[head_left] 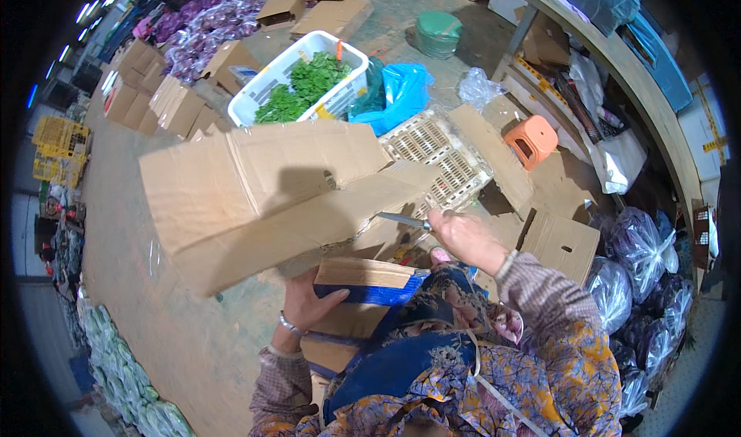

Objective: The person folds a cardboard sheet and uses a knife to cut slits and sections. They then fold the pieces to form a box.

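Note:
My right hand (467, 240) is closed round the handle of a knife (404, 220), its blade pointing left. The blade's tip lies at the ragged cut edge of a large, creased brown cardboard sheet (197, 198). Below that sheet, my left hand (305, 304) grips folded cardboard with blue tape (359, 321), close to my lap. Its thumb rests over the taped face, while the other fingers are mostly hidden behind. A shadow falls across the middle of the large sheet.
Beyond the sheet stand a white crate (245, 107) of leafy greens, a blue plastic bag (403, 94) and a cream slatted crate (440, 155). An orange stool (532, 141) is at right, near bagged goods (637, 244) and a wooden bench (617, 63). Flattened boxes lie around.

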Tool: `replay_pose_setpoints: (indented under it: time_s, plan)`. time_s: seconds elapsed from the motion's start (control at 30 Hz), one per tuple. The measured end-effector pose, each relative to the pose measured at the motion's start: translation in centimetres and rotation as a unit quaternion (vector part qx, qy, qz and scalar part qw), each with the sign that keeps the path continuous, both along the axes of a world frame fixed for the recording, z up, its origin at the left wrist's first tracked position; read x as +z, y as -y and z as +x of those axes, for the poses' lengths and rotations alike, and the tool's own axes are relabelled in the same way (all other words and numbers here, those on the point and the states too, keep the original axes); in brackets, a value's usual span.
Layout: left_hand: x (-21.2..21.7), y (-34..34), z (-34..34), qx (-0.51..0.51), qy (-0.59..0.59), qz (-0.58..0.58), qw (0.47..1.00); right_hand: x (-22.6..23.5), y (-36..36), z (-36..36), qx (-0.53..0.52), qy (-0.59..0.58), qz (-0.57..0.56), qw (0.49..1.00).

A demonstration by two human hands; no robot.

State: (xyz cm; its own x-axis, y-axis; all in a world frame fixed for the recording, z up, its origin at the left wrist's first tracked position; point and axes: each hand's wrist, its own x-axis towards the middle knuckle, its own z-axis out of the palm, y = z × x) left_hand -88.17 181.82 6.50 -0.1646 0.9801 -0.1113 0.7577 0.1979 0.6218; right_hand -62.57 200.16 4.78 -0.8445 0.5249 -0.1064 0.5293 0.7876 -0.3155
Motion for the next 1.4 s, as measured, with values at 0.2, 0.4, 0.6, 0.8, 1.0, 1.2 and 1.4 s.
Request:
replay_pose_setpoints:
  time_s: [0.2,0.4,0.6,0.8,1.0,1.2,1.4]
  plan:
    - [-5.1,1.5,1.6,0.077,0.019,-0.098,0.992,-5.5,2.0,-1.4,0.031,0.072,-0.03,0.996]
    - [-6.1,-5.7,2.3,-0.002,-0.045,-0.143,0.989,-10.1,-1.3,-0.2,0.031,-0.008,-0.087,0.996]
    - [-6.6,-12.0,6.3,0.025,-0.012,-0.219,0.975,-13.1,-8.3,1.1,0.084,0.032,-0.107,0.99]
    - [-8.2,-13.6,10.5,0.052,0.089,-0.125,0.987,-10.7,-12.4,1.8,0.134,0.095,-0.095,0.982]
    - [-15.9,-14.7,10.6,0.011,0.15,-0.115,0.982,-18.3,-11.8,-2.5,0.086,0.156,-0.102,0.979]
    - [-12.7,-15.9,9.3,-0.016,-0.061,0.012,0.998,-20.5,-15.1,-2.4,0.095,0.165,-0.159,0.969]
    - [-12.6,-13.6,8.7,0.048,-0.061,-0.064,0.995,-18.5,-16.0,-4.8,0.186,0.277,-0.102,0.937]
